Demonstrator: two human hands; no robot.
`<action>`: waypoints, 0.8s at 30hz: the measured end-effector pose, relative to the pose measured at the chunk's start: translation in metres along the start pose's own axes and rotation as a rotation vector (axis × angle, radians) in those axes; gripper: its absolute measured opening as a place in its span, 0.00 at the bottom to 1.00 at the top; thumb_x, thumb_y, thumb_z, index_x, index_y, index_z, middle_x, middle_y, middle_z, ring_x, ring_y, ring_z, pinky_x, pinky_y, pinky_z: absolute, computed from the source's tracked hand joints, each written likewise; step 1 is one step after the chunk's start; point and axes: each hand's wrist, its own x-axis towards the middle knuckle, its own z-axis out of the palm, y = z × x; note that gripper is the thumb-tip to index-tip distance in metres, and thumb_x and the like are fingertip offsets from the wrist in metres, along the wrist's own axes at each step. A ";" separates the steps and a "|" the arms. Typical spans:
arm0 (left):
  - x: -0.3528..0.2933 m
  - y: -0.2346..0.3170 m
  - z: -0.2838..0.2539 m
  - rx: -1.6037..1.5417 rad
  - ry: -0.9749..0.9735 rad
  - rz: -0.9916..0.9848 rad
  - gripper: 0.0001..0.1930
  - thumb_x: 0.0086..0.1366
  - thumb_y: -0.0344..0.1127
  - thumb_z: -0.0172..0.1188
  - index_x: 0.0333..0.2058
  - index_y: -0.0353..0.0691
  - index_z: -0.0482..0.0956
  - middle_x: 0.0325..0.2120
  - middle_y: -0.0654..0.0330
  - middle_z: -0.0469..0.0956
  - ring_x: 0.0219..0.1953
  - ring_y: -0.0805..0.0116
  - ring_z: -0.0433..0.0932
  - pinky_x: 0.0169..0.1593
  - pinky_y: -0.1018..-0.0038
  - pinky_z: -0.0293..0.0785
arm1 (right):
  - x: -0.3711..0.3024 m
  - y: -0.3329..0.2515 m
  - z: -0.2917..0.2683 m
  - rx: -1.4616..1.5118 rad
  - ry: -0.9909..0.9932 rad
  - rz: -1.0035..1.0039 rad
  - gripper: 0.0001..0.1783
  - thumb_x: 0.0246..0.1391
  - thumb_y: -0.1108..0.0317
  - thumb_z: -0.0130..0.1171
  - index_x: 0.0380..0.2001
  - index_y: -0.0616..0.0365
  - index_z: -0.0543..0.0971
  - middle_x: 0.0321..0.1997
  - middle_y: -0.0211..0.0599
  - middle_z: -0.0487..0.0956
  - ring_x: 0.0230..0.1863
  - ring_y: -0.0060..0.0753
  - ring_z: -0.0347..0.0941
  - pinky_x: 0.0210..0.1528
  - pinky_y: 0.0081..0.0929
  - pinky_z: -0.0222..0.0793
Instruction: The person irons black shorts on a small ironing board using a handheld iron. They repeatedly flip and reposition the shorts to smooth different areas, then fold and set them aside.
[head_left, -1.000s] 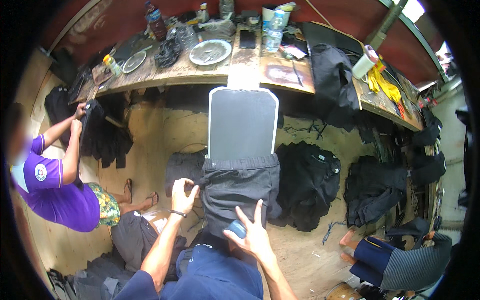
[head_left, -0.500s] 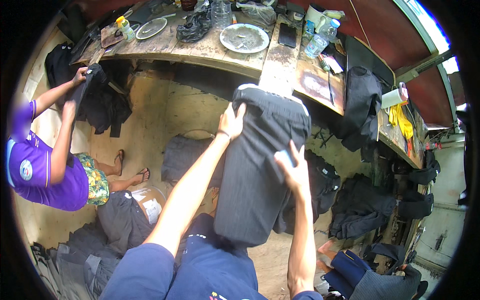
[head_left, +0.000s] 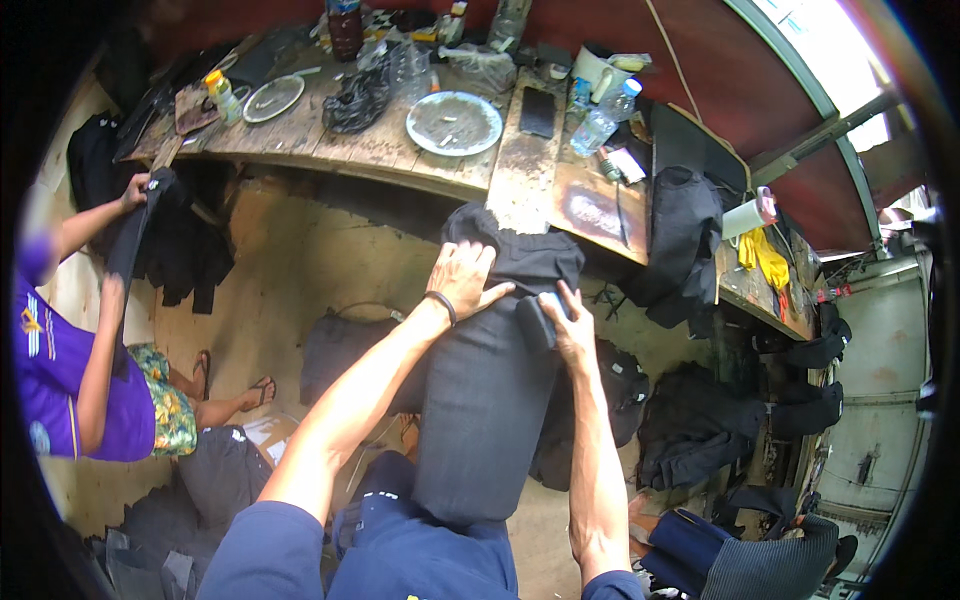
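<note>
Black trousers (head_left: pixel 487 400) lie lengthwise along the narrow end of a wooden board, hanging toward my body, with the waist part bunched at the far end. My left hand (head_left: pixel 462 282) is on the cloth just below the waist, its fingers bent into the fabric and its thumb stretched to the right. At the right edge of the trousers, my right hand (head_left: pixel 572 330) holds a small dark grey block (head_left: pixel 537 322) between thumb and fingers. The block touches or hovers close over the cloth; I cannot tell which.
A wooden workbench (head_left: pixel 390 150) carries a round metal plate (head_left: pixel 454 124), a phone (head_left: pixel 537 113) and a water bottle (head_left: pixel 606 120). At left a co-worker in a purple shirt (head_left: pixel 75 350) holds dark cloth. Dark garments (head_left: pixel 700 425) lie at right, where another person (head_left: pixel 690 545) sits low.
My left hand has moved from the trousers' left edge onto their front. The waist end has gone from spread flat to bunched. The view has shifted, and the block now shows more clearly.
</note>
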 end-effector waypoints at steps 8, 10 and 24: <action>0.045 -0.007 -0.022 -0.317 -0.565 0.088 0.25 0.72 0.55 0.64 0.42 0.33 0.88 0.39 0.38 0.88 0.46 0.42 0.88 0.52 0.53 0.82 | -0.006 0.004 -0.005 -0.017 -0.007 -0.043 0.45 0.55 0.49 0.80 0.72 0.56 0.78 0.83 0.75 0.55 0.88 0.54 0.48 0.85 0.46 0.46; 0.033 -0.016 -0.021 -0.435 -0.625 -0.036 0.27 0.68 0.57 0.70 0.44 0.34 0.87 0.41 0.39 0.88 0.47 0.40 0.88 0.53 0.51 0.81 | -0.009 0.005 -0.001 -0.035 0.019 -0.085 0.50 0.51 0.41 0.80 0.72 0.54 0.77 0.84 0.72 0.56 0.85 0.59 0.54 0.84 0.46 0.51; 0.067 -0.012 0.032 -0.109 0.083 -0.220 0.49 0.48 0.82 0.72 0.57 0.49 0.78 0.33 0.53 0.85 0.40 0.51 0.85 0.52 0.57 0.76 | -0.129 -0.030 0.039 -0.389 -0.172 -0.502 0.46 0.41 0.53 0.88 0.61 0.62 0.80 0.63 0.49 0.81 0.64 0.51 0.76 0.64 0.45 0.75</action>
